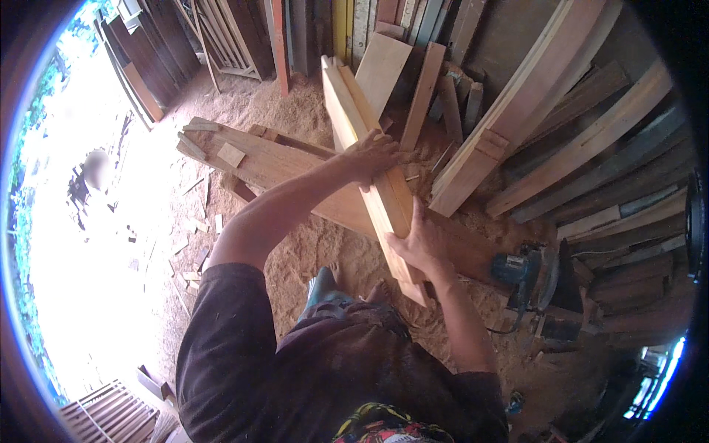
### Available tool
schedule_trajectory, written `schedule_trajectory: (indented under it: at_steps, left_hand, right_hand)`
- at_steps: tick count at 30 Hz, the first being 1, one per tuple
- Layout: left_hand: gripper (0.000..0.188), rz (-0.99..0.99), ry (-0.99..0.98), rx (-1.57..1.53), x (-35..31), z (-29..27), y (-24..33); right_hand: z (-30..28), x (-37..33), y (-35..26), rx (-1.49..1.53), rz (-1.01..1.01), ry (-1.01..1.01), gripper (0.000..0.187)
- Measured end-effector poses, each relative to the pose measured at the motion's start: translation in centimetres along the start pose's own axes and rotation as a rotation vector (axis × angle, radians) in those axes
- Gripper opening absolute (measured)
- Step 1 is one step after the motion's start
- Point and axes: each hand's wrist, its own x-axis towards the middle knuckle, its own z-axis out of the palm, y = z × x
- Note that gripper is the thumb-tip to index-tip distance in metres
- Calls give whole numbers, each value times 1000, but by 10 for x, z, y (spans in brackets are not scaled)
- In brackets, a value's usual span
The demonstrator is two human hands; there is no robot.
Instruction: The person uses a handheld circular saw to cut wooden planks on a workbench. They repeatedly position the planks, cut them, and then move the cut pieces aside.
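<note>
A bundle of long pale wooden boards [385, 209] is held slantwise above a broad plank bench [284, 164], crossing over it. My left hand [371, 156] wraps over the boards near their middle, its fingers curled round the far edge. Closer to my body, my right hand [421, 242] grips the right side of the same boards, thumb pointing up along them. The boards lie face to face with their ends slightly uneven; how many there are I cannot tell. A small flat wood block [230, 154] rests on the bench's left end.
At the bench's right end sits a teal power saw [509, 269] with a cable. Long planks [509, 111] lean along the right and back walls. Sawdust [295, 255] and wood scraps [198, 224] cover the floor. A slatted wooden frame [111, 413] lies at lower left.
</note>
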Motion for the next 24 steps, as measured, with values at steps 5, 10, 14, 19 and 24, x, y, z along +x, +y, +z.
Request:
schedule_trajectory:
  at_steps: [5,10,14,19,24]
  left_hand:
    - [111,-35,6,-227,-5,-6,54]
    - [108,-48,199,-395,10,3,109]
    - [106,-68,458,-447,-10,62,102]
    - [96,-134,115,-398,0,-15,104]
    - [93,-132,110,-362,-2,-17,105]
  right_hand:
    - [-24,-28,64,-63,-204,74,101]
    - [-50,-59,110,9,-114,90,96]
    - [-46,-69,128,120,-60,347,83]
    - [-3,-108,186,665,311,1024,67]
    - [24,-108,207,928,401,1216,67]
